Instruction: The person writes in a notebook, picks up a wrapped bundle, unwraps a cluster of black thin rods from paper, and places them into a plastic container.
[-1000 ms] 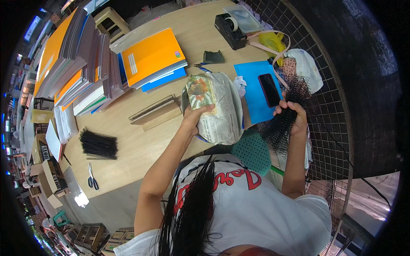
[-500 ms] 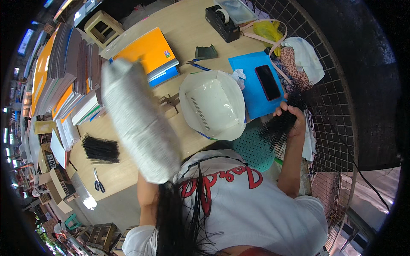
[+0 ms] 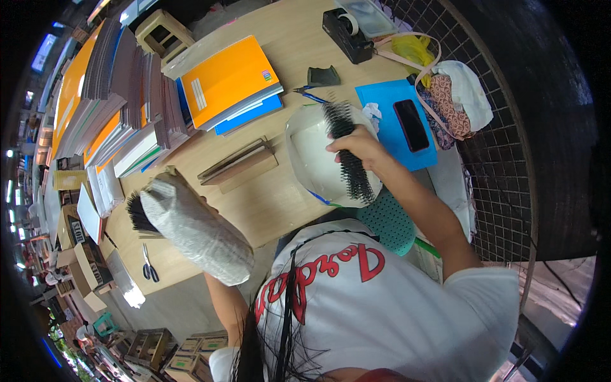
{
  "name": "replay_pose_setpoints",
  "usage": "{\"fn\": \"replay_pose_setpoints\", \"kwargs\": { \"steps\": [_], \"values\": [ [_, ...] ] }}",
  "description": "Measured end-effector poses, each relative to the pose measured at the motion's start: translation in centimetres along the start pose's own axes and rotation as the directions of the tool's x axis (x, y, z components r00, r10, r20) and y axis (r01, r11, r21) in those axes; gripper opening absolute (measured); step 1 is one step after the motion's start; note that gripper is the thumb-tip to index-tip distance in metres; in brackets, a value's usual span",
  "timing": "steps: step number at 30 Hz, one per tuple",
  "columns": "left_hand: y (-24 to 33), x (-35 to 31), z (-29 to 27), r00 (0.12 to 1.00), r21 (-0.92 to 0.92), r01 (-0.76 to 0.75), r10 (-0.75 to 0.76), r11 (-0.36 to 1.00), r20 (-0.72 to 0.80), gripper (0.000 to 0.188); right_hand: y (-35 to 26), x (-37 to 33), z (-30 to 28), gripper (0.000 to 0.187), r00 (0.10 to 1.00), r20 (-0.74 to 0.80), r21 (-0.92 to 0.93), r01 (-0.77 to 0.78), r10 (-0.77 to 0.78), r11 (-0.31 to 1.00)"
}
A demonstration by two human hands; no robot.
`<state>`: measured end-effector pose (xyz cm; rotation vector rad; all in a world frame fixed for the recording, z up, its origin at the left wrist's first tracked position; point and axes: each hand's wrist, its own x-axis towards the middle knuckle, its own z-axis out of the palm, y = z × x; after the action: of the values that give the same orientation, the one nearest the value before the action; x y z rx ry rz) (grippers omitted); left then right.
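My right hand (image 3: pixel 358 148) is closed around a bundle of black spiral binding coils (image 3: pixel 354 172), held upright over a pale shallow basin (image 3: pixel 305 172). On the left, my left hand (image 3: pixel 209 205) holds a long, whitish-grey wrapped bundle (image 3: pixel 197 232) from its far side; only a little of the fingers shows past it. The contents of that wrapping cannot be seen. Behind its upper end, partly hidden, lies another bunch of black coils (image 3: pixel 137 213) on the table. A wooden block-like jig (image 3: pixel 240 167) with a slot sits between my two hands.
Orange-covered notebooks (image 3: pixel 229 79) and tall notebook stacks (image 3: pixel 95 95) fill the far left. Scissors (image 3: pixel 148 264) lie near the table's left edge. Blue-handled pliers (image 3: pixel 312 95), a tape dispenser (image 3: pixel 347 38) and a phone (image 3: pixel 412 126) on a blue folder are beyond and right. Wire mesh (image 3: pixel 503 146) borders the right.
My right hand has brought the coils from the right side to over the basin. My left hand has lowered the wrapped bundle toward the near left, uncovering the wooden jig.
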<state>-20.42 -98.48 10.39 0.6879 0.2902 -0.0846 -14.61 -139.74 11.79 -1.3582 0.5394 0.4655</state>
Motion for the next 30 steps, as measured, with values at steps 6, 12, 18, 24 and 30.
{"fn": "replay_pose_setpoints", "kwargs": {
  "steps": [6,12,18,24,30],
  "values": [
    [3.6,5.2,-4.8,0.999,0.045,0.034,-0.036,0.998,0.038,0.075,5.8,6.2,0.2,0.024,0.975,-0.219,-0.344,-0.039,-0.039,0.938],
    [4.2,4.2,-12.5,0.985,0.106,0.170,-0.172,0.980,0.016,0.075,6.3,7.2,2.9,0.090,0.821,-0.551,-0.753,-0.411,-0.152,0.514],
    [-0.2,-5.0,-21.7,0.890,0.103,0.455,-0.450,0.884,-0.074,0.075,10.3,6.5,2.9,0.109,0.833,-0.512,-0.817,-0.397,-0.208,0.419],
    [0.8,-5.1,-24.2,0.866,0.120,0.500,-0.496,0.858,-0.062,0.076,9.6,5.7,4.5,0.094,0.865,-0.464,-0.850,-0.373,-0.193,0.372],
    [1.0,-2.7,-22.3,0.848,0.206,0.518,-0.529,0.830,-0.001,0.076,11.2,7.6,5.6,0.074,0.872,-0.442,-0.840,-0.321,-0.209,0.438]
  ]
}}
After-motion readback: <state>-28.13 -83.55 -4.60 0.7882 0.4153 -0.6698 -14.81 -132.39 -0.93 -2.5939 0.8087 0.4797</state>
